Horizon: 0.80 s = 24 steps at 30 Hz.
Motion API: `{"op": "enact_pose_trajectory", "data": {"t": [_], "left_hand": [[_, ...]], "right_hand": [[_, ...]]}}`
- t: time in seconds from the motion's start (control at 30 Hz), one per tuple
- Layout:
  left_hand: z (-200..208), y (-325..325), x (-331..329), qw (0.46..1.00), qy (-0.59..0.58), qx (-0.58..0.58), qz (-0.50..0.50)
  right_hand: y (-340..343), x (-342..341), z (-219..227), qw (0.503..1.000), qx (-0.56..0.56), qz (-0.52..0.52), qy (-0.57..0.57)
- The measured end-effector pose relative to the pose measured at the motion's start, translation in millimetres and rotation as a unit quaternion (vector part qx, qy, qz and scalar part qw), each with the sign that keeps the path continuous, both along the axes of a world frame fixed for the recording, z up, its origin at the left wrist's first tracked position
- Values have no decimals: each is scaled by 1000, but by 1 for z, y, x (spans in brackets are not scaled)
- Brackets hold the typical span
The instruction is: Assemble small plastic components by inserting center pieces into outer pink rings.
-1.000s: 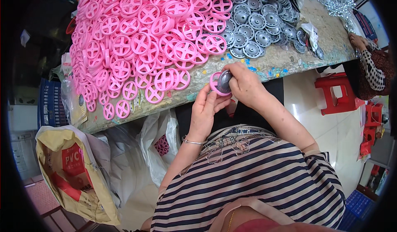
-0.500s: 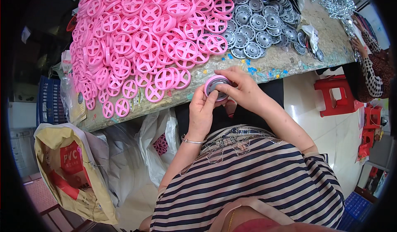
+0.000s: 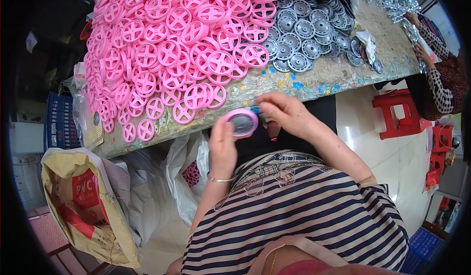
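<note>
My left hand (image 3: 222, 150) is closed on a pink wheel rim with a grey disc (image 3: 244, 122) set inside it. It is tilted up and slightly blurred, in front of the table edge. At its right side my right hand (image 3: 289, 112) pinches a small blue piece (image 3: 254, 110) between thumb and fingers; its exact kind is too small to tell. Whether the blue piece touches the rim I cannot tell. A large heap of pink spoked wheels (image 3: 169, 52) covers the table ahead and to the left. Grey hubcap-like discs (image 3: 304, 28) are piled to the right of them.
Small blue and yellow bits lie on the worn table (image 3: 363, 78). Silver tinsel (image 3: 390, 0) sits at the far right, where another person's hands (image 3: 423, 54) are. A red stool (image 3: 400, 114) stands at right. An open sack (image 3: 88, 201) and a white bag (image 3: 184, 187) stand lower left.
My left hand has moved left with the wheel and tilted it. My right hand has come off the grey disc, and a small blue piece now shows at its fingertips.
</note>
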State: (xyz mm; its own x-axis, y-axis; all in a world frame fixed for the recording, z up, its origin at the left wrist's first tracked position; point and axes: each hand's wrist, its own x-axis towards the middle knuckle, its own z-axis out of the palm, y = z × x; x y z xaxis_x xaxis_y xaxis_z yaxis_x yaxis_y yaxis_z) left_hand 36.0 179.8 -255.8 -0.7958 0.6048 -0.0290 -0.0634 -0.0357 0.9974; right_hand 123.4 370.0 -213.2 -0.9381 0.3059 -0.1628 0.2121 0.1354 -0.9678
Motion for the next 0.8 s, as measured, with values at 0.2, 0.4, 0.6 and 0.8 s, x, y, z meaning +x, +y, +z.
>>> {"op": "enact_pose_trajectory", "data": {"t": [0.2,0.4,0.6,0.8], "left_hand": [[-1,-102,-42,948,170,-195,187],[-28,-186,-64,853,109,-509,20],[-14,-133,-49,859,219,-462,22],[13,-51,-35,994,-43,-102,-4]], "right_hand": [[59,-4,-16,957,256,-109,80],[60,-56,-13,887,429,-71,159],[72,-86,-24,822,546,-38,159],[61,-65,23,972,218,-65,52]]}}
